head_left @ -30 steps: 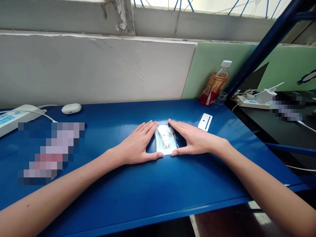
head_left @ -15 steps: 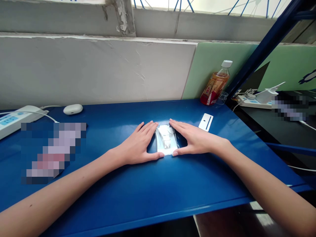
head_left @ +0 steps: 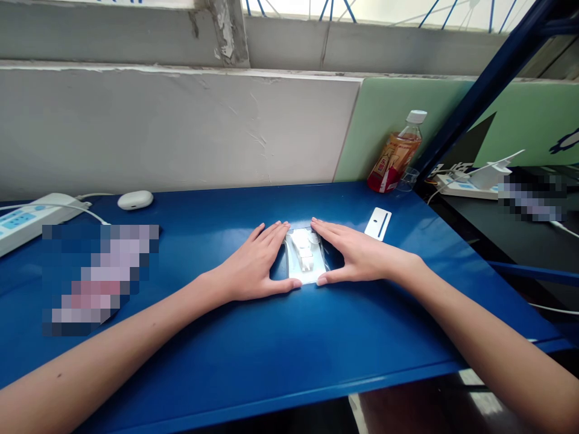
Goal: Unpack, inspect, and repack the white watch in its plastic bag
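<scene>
A small clear plastic packet (head_left: 307, 256) lies flat on the blue desk (head_left: 289, 343); inside it are a pale card and a white piece whose kind I cannot make out. My left hand (head_left: 253, 265) rests at the packet's left side, fingers stretched toward its far corner and thumb at its near edge. Mirroring it on the right, my right hand (head_left: 357, 253) has its fingertips by the other far corner and its thumb by the near one. Both hands are open and frame the packet without gripping it. A white card with a slot (head_left: 378, 224) lies just behind my right wrist.
A drink bottle (head_left: 395, 157) stands against the green panel at the back right. On the left are a white earbud case (head_left: 135, 200), a power strip (head_left: 38, 217) and a blurred-out object (head_left: 108, 271) with a cable. A blue metal post (head_left: 479, 90) rises at the right.
</scene>
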The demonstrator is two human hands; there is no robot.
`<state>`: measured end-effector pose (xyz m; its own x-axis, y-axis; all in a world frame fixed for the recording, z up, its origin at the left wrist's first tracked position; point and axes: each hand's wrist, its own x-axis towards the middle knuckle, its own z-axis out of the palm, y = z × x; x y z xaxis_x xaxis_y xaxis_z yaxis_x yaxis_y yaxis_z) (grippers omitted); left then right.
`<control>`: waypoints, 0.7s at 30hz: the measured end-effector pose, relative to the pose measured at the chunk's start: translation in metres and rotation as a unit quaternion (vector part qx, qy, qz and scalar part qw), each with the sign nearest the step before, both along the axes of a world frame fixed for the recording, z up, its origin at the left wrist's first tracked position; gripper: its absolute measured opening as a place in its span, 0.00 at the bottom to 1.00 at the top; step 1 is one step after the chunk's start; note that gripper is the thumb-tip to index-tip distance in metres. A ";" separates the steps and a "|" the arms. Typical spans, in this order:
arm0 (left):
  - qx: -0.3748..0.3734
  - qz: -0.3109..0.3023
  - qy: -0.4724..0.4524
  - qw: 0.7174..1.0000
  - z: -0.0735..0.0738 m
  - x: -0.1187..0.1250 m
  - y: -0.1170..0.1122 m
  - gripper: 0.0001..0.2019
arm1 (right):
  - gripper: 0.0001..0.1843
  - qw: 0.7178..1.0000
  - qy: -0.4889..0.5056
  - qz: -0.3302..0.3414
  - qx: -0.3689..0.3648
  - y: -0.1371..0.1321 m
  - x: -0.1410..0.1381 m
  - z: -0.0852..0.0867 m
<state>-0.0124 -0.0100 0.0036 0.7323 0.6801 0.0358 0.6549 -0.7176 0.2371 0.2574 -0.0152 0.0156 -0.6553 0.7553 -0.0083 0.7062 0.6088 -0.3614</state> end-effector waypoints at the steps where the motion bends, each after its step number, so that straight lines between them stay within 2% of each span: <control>1: 0.000 0.000 -0.004 1.000 0.000 0.000 0.000 0.53 | 0.64 1.000 0.005 -0.002 -0.001 0.000 0.000 0.000; 5: 0.005 -0.005 -0.016 1.000 -0.001 0.000 0.000 0.51 | 0.65 1.000 0.016 -0.004 -0.002 0.000 0.000 0.001; 11: 0.011 -0.009 -0.001 1.000 0.000 0.000 0.000 0.50 | 0.57 1.000 0.000 0.003 0.015 0.000 0.000 0.002; 13: 0.014 -0.011 -0.004 1.000 0.000 0.000 0.000 0.49 | 0.49 0.999 0.004 -0.007 0.049 0.000 0.000 0.003; 17: 0.015 -0.009 -0.010 1.000 0.001 -0.001 -0.001 0.44 | 0.27 0.990 0.028 -0.032 0.133 0.003 -0.001 0.004; 21: 0.006 0.012 -0.025 1.000 0.002 -0.001 -0.002 0.34 | 0.16 0.983 0.063 -0.040 0.170 0.004 0.000 0.005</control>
<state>-0.0133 -0.0122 0.0053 0.7130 0.6964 0.0812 0.6591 -0.7052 0.2612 0.2569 -0.0111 0.0206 -0.5730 0.7498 0.3308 0.7199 0.6534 -0.2340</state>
